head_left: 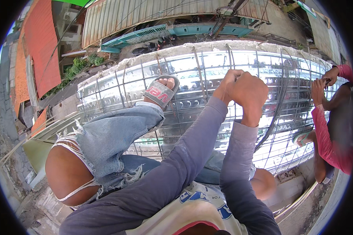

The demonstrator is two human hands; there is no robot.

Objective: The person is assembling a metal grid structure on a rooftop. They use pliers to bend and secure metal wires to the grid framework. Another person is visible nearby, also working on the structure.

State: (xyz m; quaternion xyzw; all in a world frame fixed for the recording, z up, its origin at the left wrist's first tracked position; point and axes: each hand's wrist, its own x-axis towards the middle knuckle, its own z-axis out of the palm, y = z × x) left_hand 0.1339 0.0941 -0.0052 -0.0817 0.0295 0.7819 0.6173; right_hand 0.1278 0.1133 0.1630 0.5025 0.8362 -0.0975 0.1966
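The rebar mesh (200, 74) lies over shiny, ribbed metal decking (245, 58), its bars crossing from the left end to the right and from the near edge to the far. The left hand (224, 88) and right hand (249, 92) are pressed together just above it, toward the decking's far edge and right of its middle. Both are closed, fingers curled in; whatever they may have hold of is hidden, and I cannot tell whether a bar passes between them.

Judging by how things lie, the mesh is already spread over most of the visible decking, with the bars uncovered. Which crossings are fastened and which remain loose is too small to tell.

Right of the hands, a bundle of dark strands (277, 105), perhaps wire, runs across the mesh. To their left, a foot in a grey slide sandal (153, 94) rests on the mesh. Near the decking's right end, a co-worker in pink sleeves (335, 152) brings both hands together. A rough concrete ledge (176, 49) borders the far edge.
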